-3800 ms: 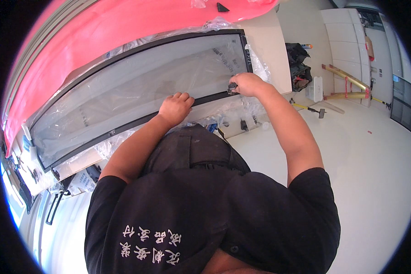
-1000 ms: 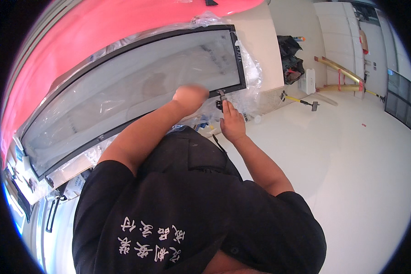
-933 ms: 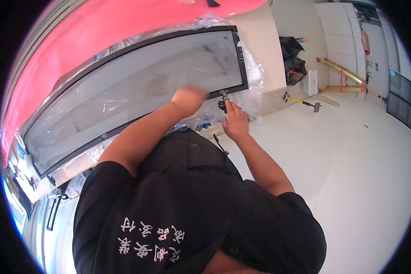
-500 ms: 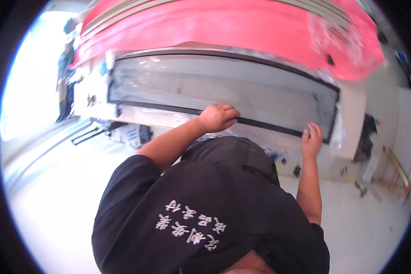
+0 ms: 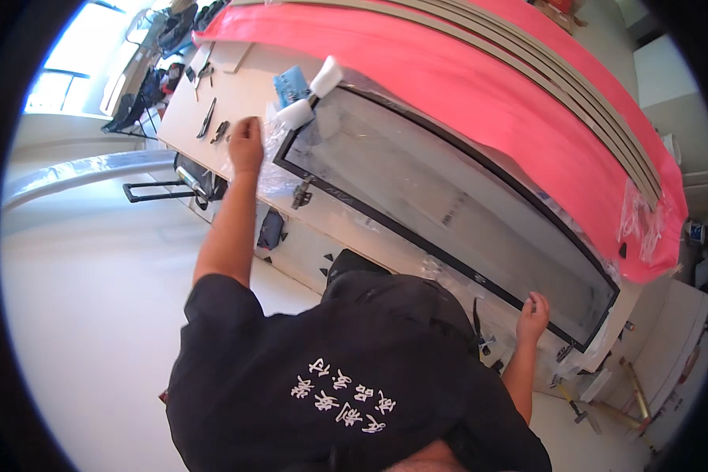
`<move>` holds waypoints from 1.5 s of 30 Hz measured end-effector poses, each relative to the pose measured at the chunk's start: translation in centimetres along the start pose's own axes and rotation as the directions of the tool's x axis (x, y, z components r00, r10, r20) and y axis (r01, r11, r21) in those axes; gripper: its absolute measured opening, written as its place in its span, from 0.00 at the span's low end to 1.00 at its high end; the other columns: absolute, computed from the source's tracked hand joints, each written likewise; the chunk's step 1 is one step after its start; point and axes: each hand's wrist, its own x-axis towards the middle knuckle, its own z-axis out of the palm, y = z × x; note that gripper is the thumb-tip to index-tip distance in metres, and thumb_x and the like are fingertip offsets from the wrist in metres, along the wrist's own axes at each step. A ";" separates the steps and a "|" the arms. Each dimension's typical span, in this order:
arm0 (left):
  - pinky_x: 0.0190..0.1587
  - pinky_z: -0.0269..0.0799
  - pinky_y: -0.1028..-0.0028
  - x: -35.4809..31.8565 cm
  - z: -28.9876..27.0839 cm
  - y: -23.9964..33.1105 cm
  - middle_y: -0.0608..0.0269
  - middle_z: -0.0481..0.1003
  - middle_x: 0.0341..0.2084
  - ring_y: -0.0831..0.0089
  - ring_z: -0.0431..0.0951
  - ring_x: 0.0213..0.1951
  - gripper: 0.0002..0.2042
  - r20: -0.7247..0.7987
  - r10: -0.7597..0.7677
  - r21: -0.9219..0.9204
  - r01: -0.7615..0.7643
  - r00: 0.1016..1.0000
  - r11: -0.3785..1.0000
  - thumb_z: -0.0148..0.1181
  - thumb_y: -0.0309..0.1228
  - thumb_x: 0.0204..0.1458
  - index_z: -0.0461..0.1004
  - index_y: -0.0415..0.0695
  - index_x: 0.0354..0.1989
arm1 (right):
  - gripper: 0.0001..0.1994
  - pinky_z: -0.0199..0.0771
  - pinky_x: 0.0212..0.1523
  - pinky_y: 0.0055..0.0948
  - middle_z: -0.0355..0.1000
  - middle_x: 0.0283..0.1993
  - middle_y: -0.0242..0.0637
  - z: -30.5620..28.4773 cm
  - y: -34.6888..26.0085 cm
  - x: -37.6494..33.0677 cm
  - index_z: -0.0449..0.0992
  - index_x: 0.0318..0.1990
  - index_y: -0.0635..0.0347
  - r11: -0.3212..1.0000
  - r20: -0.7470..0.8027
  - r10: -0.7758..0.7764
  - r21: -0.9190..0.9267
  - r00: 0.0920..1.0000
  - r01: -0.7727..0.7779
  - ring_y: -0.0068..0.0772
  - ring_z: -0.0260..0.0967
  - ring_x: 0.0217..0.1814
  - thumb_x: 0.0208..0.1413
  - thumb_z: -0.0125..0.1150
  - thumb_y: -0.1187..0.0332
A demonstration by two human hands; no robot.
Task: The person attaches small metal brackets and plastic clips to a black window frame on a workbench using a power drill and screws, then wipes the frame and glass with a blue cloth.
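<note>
A long glass panel (image 5: 440, 204) with a black frame lies slantwise on the white worktable (image 5: 182, 118). My left hand (image 5: 246, 145) hovers past the panel's left end, beside crumpled clear film (image 5: 275, 161). Its fingers are curled together, and anything between them is hidden. Close to that hand are a dark metal hinge-like fitting (image 5: 220, 131) and a slim black tool (image 5: 207, 118). My right hand (image 5: 533, 321) is at the panel's near edge toward the right end, fingers bent inward; I cannot make out what they hold. Another metal fitting (image 5: 300, 194) sits by the frame's near left corner.
White foam pieces (image 5: 295, 116) and a blue packet (image 5: 291, 85) lie by the panel's left end. Behind it, pink sheeting (image 5: 480, 102) carries long beige strips (image 5: 558, 90). A hammer (image 5: 582, 413) is on the floor at right, a black-handled trolley (image 5: 157, 191) at left.
My left hand has left the panel's near edge and reached far left, toward the fittings. My right hand stays near the right end, fingers more bent. The whole view has turned.
</note>
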 end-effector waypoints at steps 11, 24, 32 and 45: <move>0.65 0.68 0.54 13.3 -7.3 -30.1 0.41 0.75 0.57 0.44 0.74 0.61 0.30 0.099 -0.388 0.689 0.219 0.916 0.691 0.66 0.43 0.56 0.70 0.42 0.65 | 0.10 0.74 0.59 0.40 0.78 0.50 0.45 1.6 -17.7 -4.4 0.82 0.44 0.60 0.962 0.286 -0.058 -0.241 0.956 0.131 0.49 0.75 0.55 0.56 0.61 0.75; 0.54 0.73 0.53 16.0 -7.7 -35.6 0.43 0.81 0.45 0.44 0.79 0.51 0.18 0.310 -0.282 0.675 -0.001 0.908 0.738 0.57 0.38 0.62 0.79 0.37 0.51 | 0.10 0.74 0.59 0.39 0.79 0.50 0.41 3.1 -22.3 -5.3 0.83 0.44 0.58 0.960 0.277 0.028 -0.275 0.961 0.052 0.46 0.75 0.56 0.55 0.65 0.73; 0.54 0.74 0.55 16.6 -7.4 -35.8 0.40 0.81 0.47 0.44 0.80 0.50 0.19 0.266 -0.279 0.730 -0.004 0.923 0.684 0.62 0.37 0.60 0.78 0.34 0.51 | 0.10 0.76 0.58 0.38 0.79 0.50 0.40 3.3 -20.3 -7.7 0.83 0.44 0.57 0.951 0.277 0.092 -0.308 0.957 -0.002 0.44 0.76 0.55 0.55 0.65 0.73; 0.49 0.76 0.71 -1.7 0.9 2.9 0.60 0.80 0.43 0.72 0.80 0.44 0.14 0.772 0.012 0.060 -0.093 0.635 0.994 0.62 0.24 0.62 0.77 0.40 0.55 | 0.22 0.74 0.62 0.41 0.74 0.60 0.44 2.7 -24.0 -3.0 0.77 0.58 0.56 0.976 0.253 -0.158 0.185 0.954 0.112 0.49 0.73 0.61 0.54 0.69 0.68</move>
